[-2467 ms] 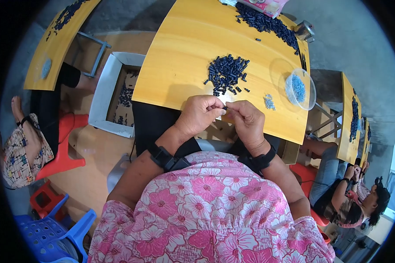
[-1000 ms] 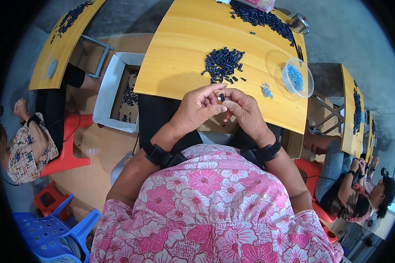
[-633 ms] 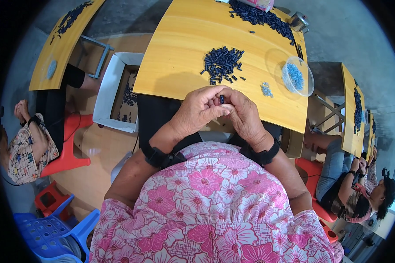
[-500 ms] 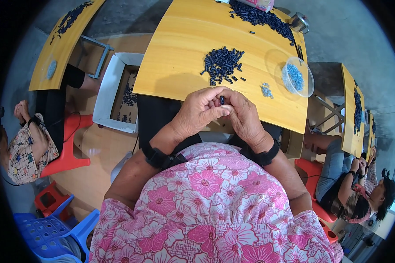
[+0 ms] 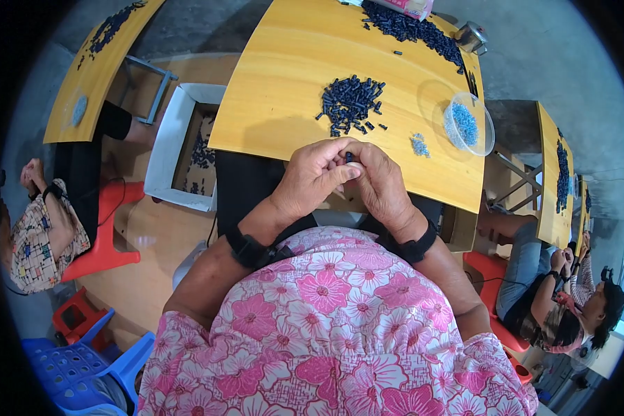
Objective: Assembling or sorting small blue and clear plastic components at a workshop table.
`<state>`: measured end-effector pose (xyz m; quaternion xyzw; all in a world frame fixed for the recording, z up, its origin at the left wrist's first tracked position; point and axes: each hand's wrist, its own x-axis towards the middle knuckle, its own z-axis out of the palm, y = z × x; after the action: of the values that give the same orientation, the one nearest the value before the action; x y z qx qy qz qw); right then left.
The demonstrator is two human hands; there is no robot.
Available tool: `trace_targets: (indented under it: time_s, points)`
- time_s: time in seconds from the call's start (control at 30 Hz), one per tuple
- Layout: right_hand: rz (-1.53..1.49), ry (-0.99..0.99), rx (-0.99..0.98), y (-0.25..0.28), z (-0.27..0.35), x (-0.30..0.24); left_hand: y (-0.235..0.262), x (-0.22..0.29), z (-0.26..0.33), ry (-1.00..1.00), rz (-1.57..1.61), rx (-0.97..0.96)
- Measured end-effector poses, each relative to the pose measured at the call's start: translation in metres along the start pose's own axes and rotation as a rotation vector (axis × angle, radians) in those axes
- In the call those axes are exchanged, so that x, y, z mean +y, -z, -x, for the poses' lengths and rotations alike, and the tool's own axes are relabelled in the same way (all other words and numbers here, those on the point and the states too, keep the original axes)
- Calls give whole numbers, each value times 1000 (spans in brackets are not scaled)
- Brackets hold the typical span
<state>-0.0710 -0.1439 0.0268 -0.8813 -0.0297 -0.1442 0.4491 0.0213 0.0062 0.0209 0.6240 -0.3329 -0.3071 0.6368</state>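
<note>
My left hand (image 5: pixel 313 175) and my right hand (image 5: pixel 381 182) meet at the near edge of the yellow table, both closed with fingertips together. Pinched between them is a small dark plastic part (image 5: pixel 349 157), mostly covered by my fingers. It resembles the short black cylinders in the pile (image 5: pixel 351 102) just beyond my hands. To the right of my hands lies a little heap of tiny clear-blue pieces (image 5: pixel 419 145). More of these fill a clear round bowl (image 5: pixel 488 143) near the table's right edge.
A larger heap of black parts (image 5: pixel 416 31) covers the far right of the table, beside a metal mug (image 5: pixel 471 37). A white box (image 5: pixel 161 182) with black parts stands left of the table. People sit at other tables on both sides. A blue chair (image 5: pixel 128 364) is behind left.
My fingers have shifted slightly around the small dark part, and less of it shows now. The hands remain together in nearly the same place.
</note>
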Motion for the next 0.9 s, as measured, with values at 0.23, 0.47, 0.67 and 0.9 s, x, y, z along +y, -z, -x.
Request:
trace_targets:
  time_s: [0.23,0.47,0.67,0.9]
  points:
    - [-26,-270,49,34,12,1,0,-7,-1,3,102,8]
    - [158,-384,696,126,97,28,22,-25,-4,-35,-180,87]
    - [553,-601,768,166,210,115,26,-36,-10,-6,-186,116]
    - [100,-717,1059,150,218,130,25,-42,-13,57,-109,124]
